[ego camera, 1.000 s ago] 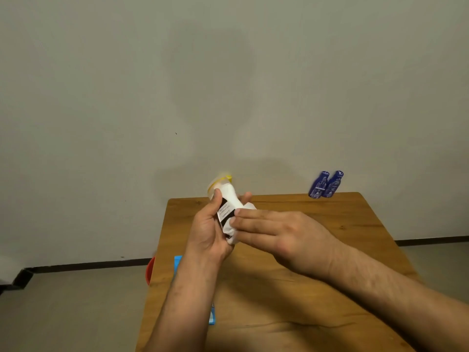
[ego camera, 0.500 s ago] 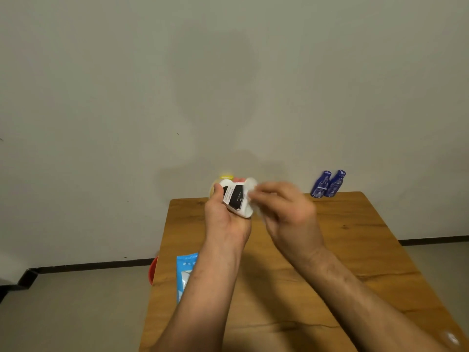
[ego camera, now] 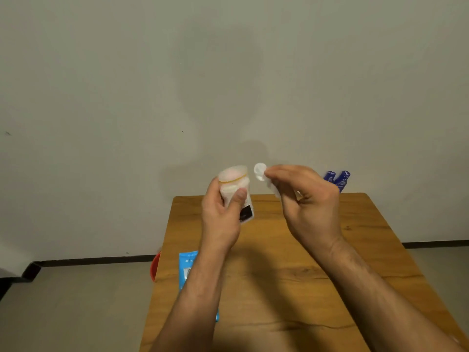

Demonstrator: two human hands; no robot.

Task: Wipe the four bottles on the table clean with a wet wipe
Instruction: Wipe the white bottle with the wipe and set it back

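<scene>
My left hand [ego camera: 222,214] grips a white bottle [ego camera: 234,185] with a yellow band and a dark label, held up above the far left part of the wooden table [ego camera: 291,262]. The bottle is blurred. My right hand [ego camera: 304,199] pinches a crumpled white wet wipe [ego camera: 261,172] just right of the bottle, a small gap apart from it. Two dark blue bottles [ego camera: 336,180] stand side by side at the table's far right edge, against the wall. No other bottle shows.
A light blue wipes packet [ego camera: 187,265] lies near the table's left edge, partly hidden by my left forearm. A red round object [ego camera: 154,266] shows on the floor just left of the table. The wall is close behind.
The wipe has come off the bottle and my right hand has lifted away to the right. My left hand has turned the bottle and raised it. The view has tilted upward.
</scene>
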